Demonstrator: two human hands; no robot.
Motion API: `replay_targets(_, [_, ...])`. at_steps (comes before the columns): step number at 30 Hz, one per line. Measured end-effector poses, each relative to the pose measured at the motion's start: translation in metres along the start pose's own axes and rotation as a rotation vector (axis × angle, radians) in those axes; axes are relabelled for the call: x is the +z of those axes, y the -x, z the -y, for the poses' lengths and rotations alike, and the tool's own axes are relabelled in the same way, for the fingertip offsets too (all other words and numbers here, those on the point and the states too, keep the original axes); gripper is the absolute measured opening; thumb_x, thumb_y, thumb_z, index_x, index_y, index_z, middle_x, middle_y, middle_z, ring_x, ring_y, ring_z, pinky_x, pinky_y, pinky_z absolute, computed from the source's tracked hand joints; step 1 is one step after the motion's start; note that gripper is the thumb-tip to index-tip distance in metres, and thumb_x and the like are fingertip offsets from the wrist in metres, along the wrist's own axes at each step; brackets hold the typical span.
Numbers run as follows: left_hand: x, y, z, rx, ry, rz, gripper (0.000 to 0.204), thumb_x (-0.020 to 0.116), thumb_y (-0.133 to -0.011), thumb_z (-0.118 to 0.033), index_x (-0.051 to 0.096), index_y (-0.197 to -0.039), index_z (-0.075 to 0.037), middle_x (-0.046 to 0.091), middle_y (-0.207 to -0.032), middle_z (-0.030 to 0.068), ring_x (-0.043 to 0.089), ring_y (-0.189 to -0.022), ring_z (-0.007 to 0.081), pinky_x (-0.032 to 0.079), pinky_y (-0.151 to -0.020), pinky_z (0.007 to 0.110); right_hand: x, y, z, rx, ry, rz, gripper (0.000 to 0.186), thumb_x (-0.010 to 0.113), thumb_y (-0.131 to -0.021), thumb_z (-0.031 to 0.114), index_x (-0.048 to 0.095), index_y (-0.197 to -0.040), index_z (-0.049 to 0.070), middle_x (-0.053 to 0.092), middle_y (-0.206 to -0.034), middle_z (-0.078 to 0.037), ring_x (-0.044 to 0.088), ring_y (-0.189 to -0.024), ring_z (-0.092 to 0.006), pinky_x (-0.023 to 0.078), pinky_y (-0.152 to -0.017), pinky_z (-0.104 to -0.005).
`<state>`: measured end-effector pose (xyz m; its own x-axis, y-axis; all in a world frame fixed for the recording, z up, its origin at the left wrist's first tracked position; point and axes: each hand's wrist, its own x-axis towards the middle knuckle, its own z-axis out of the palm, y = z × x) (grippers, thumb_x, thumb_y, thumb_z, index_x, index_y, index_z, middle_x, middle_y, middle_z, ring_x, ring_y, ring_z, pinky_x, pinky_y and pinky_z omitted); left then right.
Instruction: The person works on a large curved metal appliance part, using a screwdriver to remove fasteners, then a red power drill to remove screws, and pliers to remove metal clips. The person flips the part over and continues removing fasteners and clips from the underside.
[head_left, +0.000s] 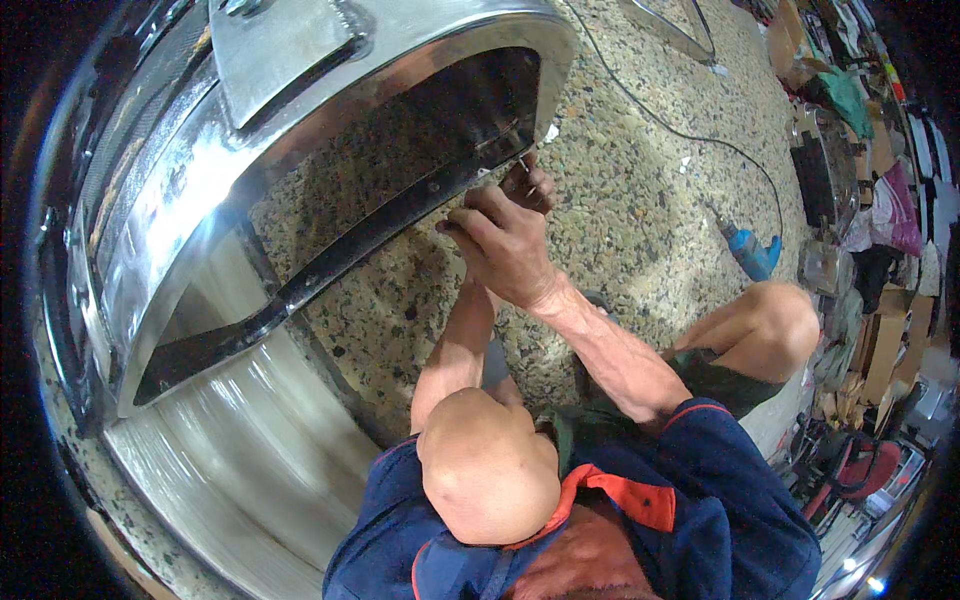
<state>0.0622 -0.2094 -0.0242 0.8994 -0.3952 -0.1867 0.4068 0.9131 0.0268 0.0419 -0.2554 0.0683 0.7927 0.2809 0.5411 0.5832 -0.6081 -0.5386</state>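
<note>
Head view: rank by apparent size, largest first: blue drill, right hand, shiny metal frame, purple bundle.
1. Shiny metal frame, by far
2. Right hand
3. Blue drill and purple bundle: too alike to rank, and the bundle sits nearer the distorted rim.

Just beside the lower right end of the curved metal frame [400, 55], we have our right hand [505, 245] partly covering our left hand [527, 185]. Well right of the frame, our blue power tool [752, 255] lies on speckled floor [620, 200]; pale shiny sheeting [240, 450] spreads below the frame.
</note>
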Motion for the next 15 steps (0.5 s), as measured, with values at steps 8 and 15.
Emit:
replay_targets(8, [-0.025,-0.026,0.001,-0.232,0.287,0.155,0.03,0.065,-0.098,-0.015,0.06,-0.125,-0.003,0.064,-0.118,0.0095,0.068,-0.106,0.0214,0.055,-0.092,0.033,-0.023,-0.009,0.002,0.041,-0.004,-0.031,0.028,0.084,-0.074,0.003,0.074,-0.1,0.005,0.07,-0.097,-0.012,0.071,-0.078,-0.0287,0.057,-0.066,-0.0374])
replay_targets(15, [0.008,-0.008,-0.005,0.051,-0.267,-0.024,0.032,0.074,-0.094,-0.017,0.06,-0.121,-0.007,0.063,-0.106,0.0045,0.064,-0.095,0.0151,0.052,-0.088,0.03,-0.063,-0.025,-0.006,0.264,-0.063,-0.236,0.018,0.079,-0.082,-0.003,0.075,-0.1,0.0,0.075,-0.094,-0.013,0.074,-0.082,-0.0224,0.06,-0.072,-0.0336])
